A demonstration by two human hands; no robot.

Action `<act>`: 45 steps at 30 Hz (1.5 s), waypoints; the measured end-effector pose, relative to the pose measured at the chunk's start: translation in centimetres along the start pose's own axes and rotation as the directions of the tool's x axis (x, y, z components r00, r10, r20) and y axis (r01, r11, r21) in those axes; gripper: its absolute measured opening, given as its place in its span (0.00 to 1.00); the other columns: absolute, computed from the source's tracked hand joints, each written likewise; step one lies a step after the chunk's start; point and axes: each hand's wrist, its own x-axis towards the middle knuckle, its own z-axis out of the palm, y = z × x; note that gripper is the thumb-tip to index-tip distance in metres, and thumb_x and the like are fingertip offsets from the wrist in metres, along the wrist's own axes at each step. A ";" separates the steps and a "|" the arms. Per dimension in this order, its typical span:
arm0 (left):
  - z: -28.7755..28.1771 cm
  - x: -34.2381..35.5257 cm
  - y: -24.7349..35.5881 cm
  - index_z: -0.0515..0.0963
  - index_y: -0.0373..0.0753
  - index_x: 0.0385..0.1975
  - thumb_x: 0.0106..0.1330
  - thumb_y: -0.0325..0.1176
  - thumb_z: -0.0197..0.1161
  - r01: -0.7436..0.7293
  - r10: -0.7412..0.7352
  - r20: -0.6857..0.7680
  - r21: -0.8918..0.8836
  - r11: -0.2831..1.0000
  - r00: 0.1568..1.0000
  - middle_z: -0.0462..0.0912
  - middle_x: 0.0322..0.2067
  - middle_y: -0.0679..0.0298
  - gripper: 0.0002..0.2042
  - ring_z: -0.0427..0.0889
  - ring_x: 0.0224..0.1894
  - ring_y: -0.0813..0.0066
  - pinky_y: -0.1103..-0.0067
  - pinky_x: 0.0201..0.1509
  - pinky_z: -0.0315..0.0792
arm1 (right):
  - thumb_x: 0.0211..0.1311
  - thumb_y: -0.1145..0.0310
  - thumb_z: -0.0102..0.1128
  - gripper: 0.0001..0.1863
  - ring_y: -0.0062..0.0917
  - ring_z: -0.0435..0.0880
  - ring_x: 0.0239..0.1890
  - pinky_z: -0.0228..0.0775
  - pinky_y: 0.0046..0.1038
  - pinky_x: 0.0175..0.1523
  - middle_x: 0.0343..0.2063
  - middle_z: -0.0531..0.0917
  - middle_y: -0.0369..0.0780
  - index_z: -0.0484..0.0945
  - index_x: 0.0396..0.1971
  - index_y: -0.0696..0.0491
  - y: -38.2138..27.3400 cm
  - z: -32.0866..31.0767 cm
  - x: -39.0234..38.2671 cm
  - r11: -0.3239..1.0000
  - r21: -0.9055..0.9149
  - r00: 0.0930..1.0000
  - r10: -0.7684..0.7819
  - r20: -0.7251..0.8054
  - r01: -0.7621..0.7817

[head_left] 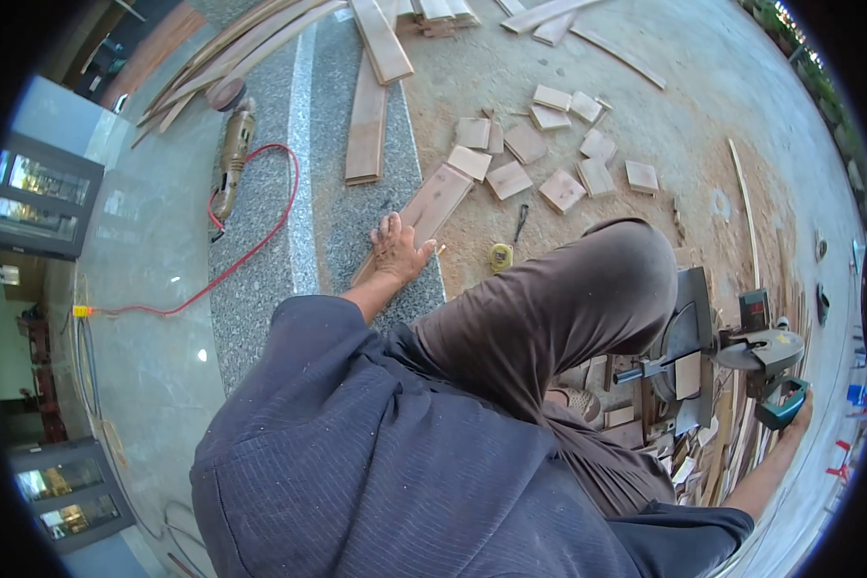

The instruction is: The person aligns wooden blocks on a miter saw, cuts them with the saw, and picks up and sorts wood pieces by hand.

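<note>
My left hand (400, 249) lies on top of a wooden plank (436, 204), its thumb apart from the other fingers. The plank slants across the edge of the speckled granite step (342, 226). Far to the right, my right hand (805, 408) is closed round the green handle (782, 405) of a miter saw (761, 351). The saw's round blade guard stands beside my bent knee. A small wood piece (688, 375) rests at the saw's base. Part of the saw is hidden behind my leg (559, 299).
Several cut wood blocks (525, 143) lie scattered on the dusty floor, near a yellow tape measure (501, 256). An angle grinder (233, 159) with a red cord (294, 188) lies on the granite at left. Long boards (366, 125) lie at the back; offcuts are heaped around the saw.
</note>
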 end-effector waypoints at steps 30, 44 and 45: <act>8.3 24.1 6.0 0.68 0.33 0.64 0.57 0.54 0.63 0.363 -0.235 0.418 -0.259 0.895 0.878 0.66 0.63 0.42 0.38 0.68 0.65 0.49 0.57 0.65 0.65 | 0.73 0.45 0.50 0.31 0.26 0.67 0.65 0.50 0.35 0.71 0.62 0.72 0.35 0.67 0.68 0.49 -4.6 -2.9 -6.5 0.955 -0.080 0.923 0.253 -0.290 -0.287; 7.1 24.8 14.8 0.54 0.32 0.71 0.44 0.63 0.68 0.521 -0.480 0.398 0.006 0.853 0.782 0.42 0.71 0.29 0.57 0.43 0.74 0.29 0.48 0.73 0.52 | 0.73 0.47 0.48 0.28 0.25 0.64 0.63 0.49 0.34 0.68 0.61 0.69 0.35 0.64 0.66 0.46 -5.9 -2.3 -10.1 0.981 -0.016 0.914 0.174 -0.365 -0.194; 7.8 25.5 14.5 0.54 0.32 0.71 0.44 0.63 0.68 0.520 -0.479 0.400 0.007 0.854 0.782 0.42 0.71 0.29 0.57 0.43 0.74 0.29 0.48 0.73 0.52 | 0.73 0.47 0.48 0.28 0.25 0.64 0.62 0.50 0.33 0.67 0.61 0.69 0.35 0.65 0.66 0.46 -5.9 -2.2 -10.3 0.981 -0.019 0.915 0.171 -0.367 -0.191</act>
